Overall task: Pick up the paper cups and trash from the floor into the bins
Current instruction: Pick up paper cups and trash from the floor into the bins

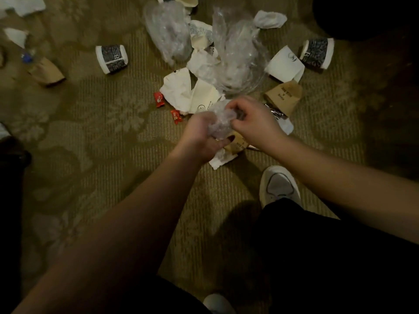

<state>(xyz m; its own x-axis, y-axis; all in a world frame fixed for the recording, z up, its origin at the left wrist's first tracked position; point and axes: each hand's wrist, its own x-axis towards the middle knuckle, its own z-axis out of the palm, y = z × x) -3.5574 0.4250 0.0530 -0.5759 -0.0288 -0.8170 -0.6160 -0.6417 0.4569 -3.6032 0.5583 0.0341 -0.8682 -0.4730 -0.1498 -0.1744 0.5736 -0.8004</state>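
1. Head view, centre of the frame: the left hand [199, 137] and the right hand [254, 123] meet over a crumpled wad of clear plastic [218, 123]. The left hand cups and grips the wad from below; the right hand's fingers curl into it from the right, pinching the film.
2. Just under the hands lie a brown paper sleeve [238, 143] and a torn white scrap [223, 158] on the patterned carpet [90, 155].
3. Above the hands, upper centre, a heap of trash: a large clear plastic bag [238, 57], a second clear bag [169, 32] to its left, and flattened white paper cups [188, 91] beneath them.
4. Two red candy wrappers [158, 99] lie at the heap's left edge.
5. A dark printed paper cup [111, 58] lies on its side in the upper left, well apart from the heap; another like it [317, 53] lies in the upper right, beside a white cup [284, 64].
6. A brown cup sleeve with print [284, 96] sits right of the hands.
7. Lower right: a white sneaker [280, 186] and a dark trouser leg [340, 257].
8. No bin can be made out clearly.
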